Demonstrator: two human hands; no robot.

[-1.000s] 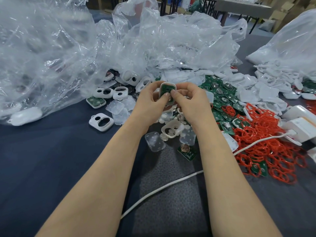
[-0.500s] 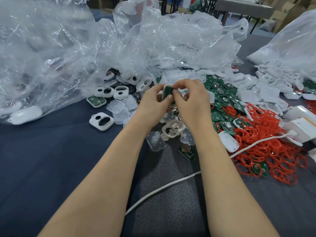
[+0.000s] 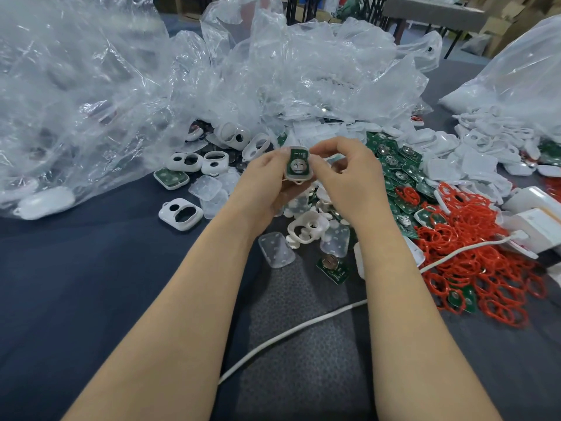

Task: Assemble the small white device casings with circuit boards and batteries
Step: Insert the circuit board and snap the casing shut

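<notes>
Two grips: left hand (image 3: 266, 180), right hand (image 3: 349, 180) pinch white casing (image 3: 295, 178) | green board (image 3: 299, 153), silver disc (image 3: 299, 167) inside

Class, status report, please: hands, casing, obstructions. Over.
Left hand grips casing, circuit board inside. Right hand pinches its top corner. Loose parts heaped beneath, nothing obstructing.

The right hand (image 3: 349, 180) no longer lies across the front of the white casing (image 3: 299, 177). Its thumb has come off the green circuit board (image 3: 298, 154), and its fingertips (image 3: 315, 151) now pinch only the casing's upper right edge. The thumb of the left hand (image 3: 264, 183) has slid out to the left rim. The board's face, covered a second ago, now shows whole, its round silver part (image 3: 299, 167) turned toward the camera.
</notes>
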